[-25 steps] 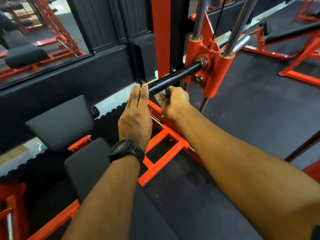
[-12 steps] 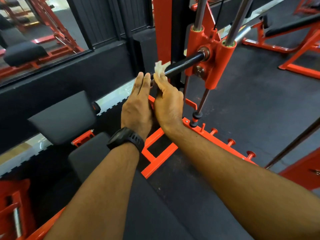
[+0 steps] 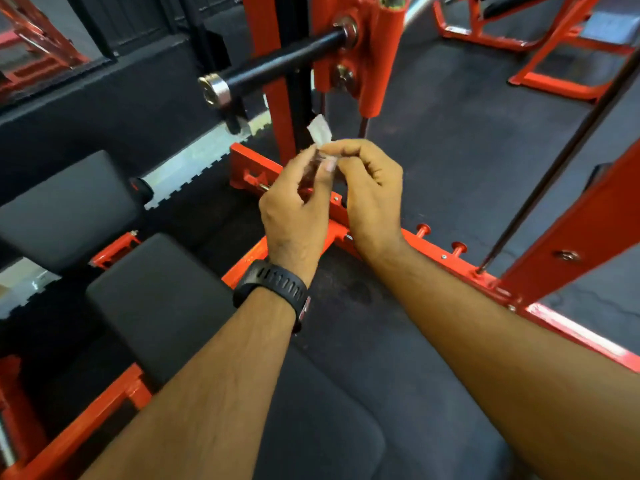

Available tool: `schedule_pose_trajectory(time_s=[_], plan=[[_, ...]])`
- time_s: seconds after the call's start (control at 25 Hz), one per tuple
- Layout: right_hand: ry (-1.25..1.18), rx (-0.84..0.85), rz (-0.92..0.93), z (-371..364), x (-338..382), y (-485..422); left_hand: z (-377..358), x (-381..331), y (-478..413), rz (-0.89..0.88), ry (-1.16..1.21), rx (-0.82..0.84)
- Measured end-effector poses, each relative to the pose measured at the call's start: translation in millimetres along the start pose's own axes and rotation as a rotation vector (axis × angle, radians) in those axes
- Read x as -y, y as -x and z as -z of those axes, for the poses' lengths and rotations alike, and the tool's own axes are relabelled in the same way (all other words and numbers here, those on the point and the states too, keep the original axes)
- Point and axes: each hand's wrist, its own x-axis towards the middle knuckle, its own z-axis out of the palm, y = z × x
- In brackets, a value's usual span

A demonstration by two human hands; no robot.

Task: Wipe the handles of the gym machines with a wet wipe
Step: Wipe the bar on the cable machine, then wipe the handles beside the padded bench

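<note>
Hands meet at scene centre: left hand (image 3: pixel 294 209) and right hand (image 3: pixel 370 192) both pinch small white crumpled wet wipe (image 3: pixel 320 129) betw. fingertips, remaining fingers curled. Wipe is nearer than, and apart from, black cylindrical machine handle (image 3: pixel 277 65) w/ chrome end cap. Left wrist carries black wristwatch (image 3: pixel 273 285). Red steel upright (image 3: pixel 278 105) stands behind wipe.

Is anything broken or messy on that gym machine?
Nothing looks broken or spilled. The black handle sits straight in its orange bracket; the left hand and right hand pinch a scrunched wet wipe below it.
</note>
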Motion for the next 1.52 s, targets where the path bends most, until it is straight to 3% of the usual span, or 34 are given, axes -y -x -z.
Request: schedule_pose_trajectory(time_s=[0.44, 0.88, 1.2, 1.52], plan=[[0.029, -0.097, -0.204, 188.5, -19.9, 55.9, -127.2, -30.0, 123.0, 0.143, 0.270, 0.147], [0.131, -0.193, -0.155, 317.6, 12.7, 138.0, -179.0, -94.4, 236.6, 0.110, 0.286, 0.341], [0.249, -0.414, -0.090, 407.5, 46.9, 174.5, -228.5, -145.5, 291.0, 0.043, 0.419, 0.548], [0.282, -0.693, -0.044, 513.7, 91.5, 238.3, -300.4, -215.1, 389.6, -0.025, 0.560, 0.873]])
